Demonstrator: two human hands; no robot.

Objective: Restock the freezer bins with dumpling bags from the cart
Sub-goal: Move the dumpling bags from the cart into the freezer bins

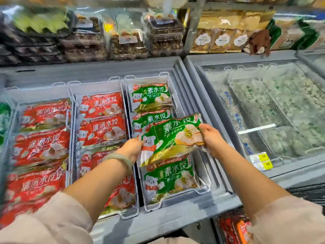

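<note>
A person stands at an open chest freezer (175, 224) in a shop aisle, with its grey rim running across the front of the view. Inside it, white bins sit side by side. The right-hand bin (177, 198) holds three green bags (168, 176) lying flat in a row from the far end to the near end. The middle bin (95, 88) and the left bin (40, 93) are filled with red dumpling bags (102, 105), also lying flat.

Both hands hold a green dumpling bag (172, 136) above the middle of the right-hand bin, tilted with its right end higher. It covers part of the second green bag below. Whether it touches the bags beneath cannot be told. The left hand (135, 147) has its fingers curled round the bag's left edge, and a pale green bracelet (121, 161) sits on that wrist. The right hand (210, 136) grips the right edge, with the fingers wrapped over it. Pale sleeves cover both forearms near the camera.

Just beside the open freezer, on the right, stands a second freezer (263, 111) with a frosted glass lid. Pale packs show dimly through it, and yellow price labels (262, 161) sit at its front corner. Behind both freezers, a shelf carries stacked clear boxes (128, 44) of brown food and tan packets (222, 40) with round white labels, all blurred.
</note>
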